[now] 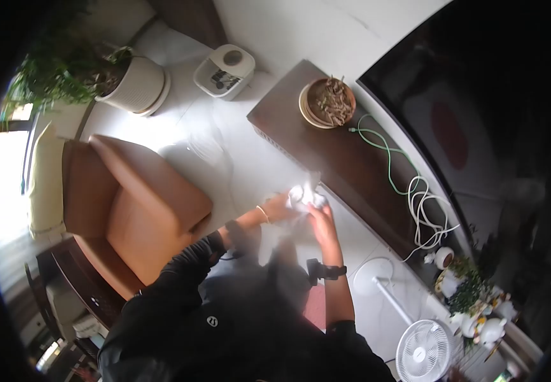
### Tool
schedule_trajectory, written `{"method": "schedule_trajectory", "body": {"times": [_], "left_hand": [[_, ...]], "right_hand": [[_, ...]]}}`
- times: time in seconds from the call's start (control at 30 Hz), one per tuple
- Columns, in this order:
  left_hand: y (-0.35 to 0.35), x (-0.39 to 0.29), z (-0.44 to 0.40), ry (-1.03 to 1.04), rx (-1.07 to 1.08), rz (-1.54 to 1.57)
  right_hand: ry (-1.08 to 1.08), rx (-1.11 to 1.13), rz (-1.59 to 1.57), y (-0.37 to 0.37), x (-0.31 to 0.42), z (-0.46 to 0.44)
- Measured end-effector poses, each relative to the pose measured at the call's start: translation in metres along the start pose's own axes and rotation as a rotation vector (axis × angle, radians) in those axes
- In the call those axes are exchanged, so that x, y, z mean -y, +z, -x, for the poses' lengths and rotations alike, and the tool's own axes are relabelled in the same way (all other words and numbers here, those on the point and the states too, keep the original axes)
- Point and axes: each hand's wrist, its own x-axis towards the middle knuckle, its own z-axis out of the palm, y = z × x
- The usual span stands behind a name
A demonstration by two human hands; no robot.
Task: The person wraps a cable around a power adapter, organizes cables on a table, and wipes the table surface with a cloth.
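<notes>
A crumpled white cloth (307,196) is bunched up between my two hands, near the front edge of the dark brown cabinet (358,172). My left hand (280,207) grips its left side, and the fingers are partly blurred and covered by the folds. From the lower right, my right hand (321,221) closes on the cloth with thumb and fingers. Whether it is fabric or paper tissue is hard to make out. Both hands are held in front of my body, above the pale tiled floor.
On the cabinet stand a pot with a dried plant (329,105), a green cable (387,153) and a coiled white cable (425,219). A large dark TV screen (473,127) rises behind. A brown armchair (141,216) is left; a white fan (423,350) stands lower right.
</notes>
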Motion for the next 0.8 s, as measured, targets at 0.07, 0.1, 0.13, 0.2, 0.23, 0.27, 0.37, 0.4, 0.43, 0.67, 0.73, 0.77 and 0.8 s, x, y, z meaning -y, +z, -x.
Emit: {"method": "schedule_trajectory", "body": {"times": [0.07,0.1,0.13,0.2,0.23,0.27,0.37,0.4,0.43,0.67,0.73,0.77,0.8], "left_hand": [[-0.006,-0.025,0.017,-0.088,0.069,0.207],[-0.014,-0.037,0.027,-0.131,0.098,0.312],[-0.025,-0.076,0.049,-0.285,0.053,0.477],[-0.039,-0.089,0.071,-0.234,-0.205,0.829],[-0.045,-0.111,0.095,-0.127,-0.278,1.040],[-0.051,-0.108,0.106,-0.045,-0.270,1.105],[-0.059,-0.091,0.122,0.102,-0.318,1.268],[-0.061,-0.088,0.126,0.185,-0.329,1.278],[-0.057,-0.109,0.139,0.148,-0.408,1.270],[-0.036,-0.165,0.151,-0.037,-0.352,1.152],[-0.026,-0.169,0.138,-0.100,-0.383,0.851],[-0.023,-0.167,0.131,-0.026,-0.405,0.501],[-0.025,-0.152,0.112,-0.119,-0.395,0.041]], "right_hand": [[-0.109,-0.034,0.161,0.000,0.032,0.030],[-0.158,-0.060,0.253,-0.001,0.046,0.041],[-0.219,-0.085,0.339,-0.009,0.055,0.047],[-0.331,-0.117,0.288,-0.002,0.077,0.067],[-0.355,-0.122,0.155,0.011,0.094,0.085],[-0.429,-0.063,0.177,0.012,0.102,0.093],[-0.571,0.025,0.327,0.008,0.113,0.107],[-0.584,0.010,0.267,0.009,0.113,0.107],[-0.599,-0.022,0.203,0.018,0.122,0.116],[-0.514,-0.061,-0.027,0.026,0.174,0.180],[-0.530,-0.113,-0.121,0.017,0.172,0.204],[-0.578,-0.171,-0.141,0.019,0.168,0.214],[-0.577,-0.289,-0.062,0.001,0.154,0.220]]}}
